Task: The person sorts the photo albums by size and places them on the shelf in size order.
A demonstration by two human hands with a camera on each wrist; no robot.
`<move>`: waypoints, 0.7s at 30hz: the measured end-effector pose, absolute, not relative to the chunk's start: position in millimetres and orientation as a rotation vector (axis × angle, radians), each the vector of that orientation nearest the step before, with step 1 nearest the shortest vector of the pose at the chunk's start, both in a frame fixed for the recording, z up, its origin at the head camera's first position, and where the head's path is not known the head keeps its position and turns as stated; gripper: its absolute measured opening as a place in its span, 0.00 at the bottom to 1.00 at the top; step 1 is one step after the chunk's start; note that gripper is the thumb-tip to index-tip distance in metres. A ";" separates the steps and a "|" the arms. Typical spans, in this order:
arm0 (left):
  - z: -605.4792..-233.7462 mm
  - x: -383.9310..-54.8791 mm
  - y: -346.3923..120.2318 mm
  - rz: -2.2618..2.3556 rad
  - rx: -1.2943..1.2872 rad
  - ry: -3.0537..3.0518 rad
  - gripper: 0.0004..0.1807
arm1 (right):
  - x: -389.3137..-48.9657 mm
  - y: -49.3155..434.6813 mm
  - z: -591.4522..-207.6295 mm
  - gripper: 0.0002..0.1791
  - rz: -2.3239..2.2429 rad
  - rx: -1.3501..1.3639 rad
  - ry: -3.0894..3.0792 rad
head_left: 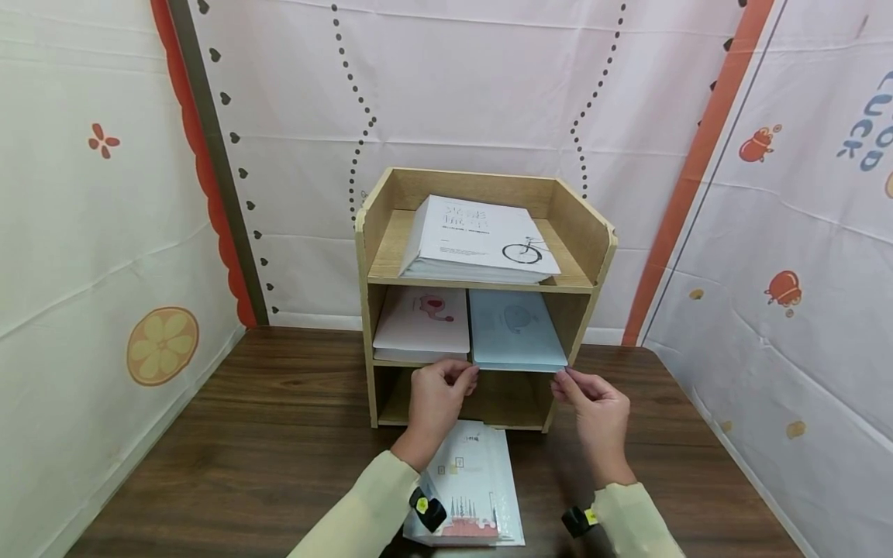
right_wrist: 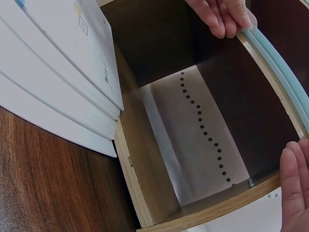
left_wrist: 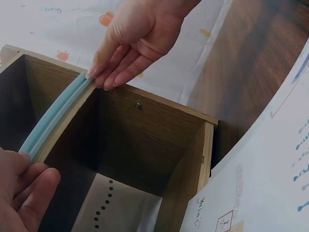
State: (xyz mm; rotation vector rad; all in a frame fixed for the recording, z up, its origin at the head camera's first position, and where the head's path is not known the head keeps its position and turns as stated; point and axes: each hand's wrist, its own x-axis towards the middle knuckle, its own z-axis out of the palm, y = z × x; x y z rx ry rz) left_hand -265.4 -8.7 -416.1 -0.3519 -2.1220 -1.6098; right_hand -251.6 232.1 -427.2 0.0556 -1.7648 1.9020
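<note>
A light-blue notebook (head_left: pixel 518 329) lies on the right half of the middle shelf, its front edge at the shelf's lip. My left hand (head_left: pixel 438 391) pinches its front left corner between thumb and fingers. At the front right corner, my right hand (head_left: pixel 593 407) does the same. Both wrist views show the blue edge (left_wrist: pixel 58 113) as thin stacked layers stretched between the two hands. Beside it on the same shelf sits a pink notebook stack (head_left: pixel 423 319). The wooden shelf unit (head_left: pixel 603 256) stands upright on the table.
A thick stack of white books (head_left: pixel 488 232) lies on the top shelf. In front of the unit, between my forearms, is a pile of white illustrated books (head_left: pixel 467 480) on the dark wooden table (head_left: pixel 279 434). Printed cloth (head_left: pixel 488 85) hangs behind and at both sides.
</note>
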 end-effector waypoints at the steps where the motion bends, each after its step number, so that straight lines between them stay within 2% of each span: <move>1: -416.0 -265.6 -8.6 -1.604 -0.350 -2.121 0.07 | -252.1 232.2 -427.3 0.15 1.904 0.056 -1.760; 21: -414.8 -265.1 -5.7 -1.505 -0.317 -2.108 0.08 | -255.7 231.5 -428.5 0.13 1.877 0.039 -1.751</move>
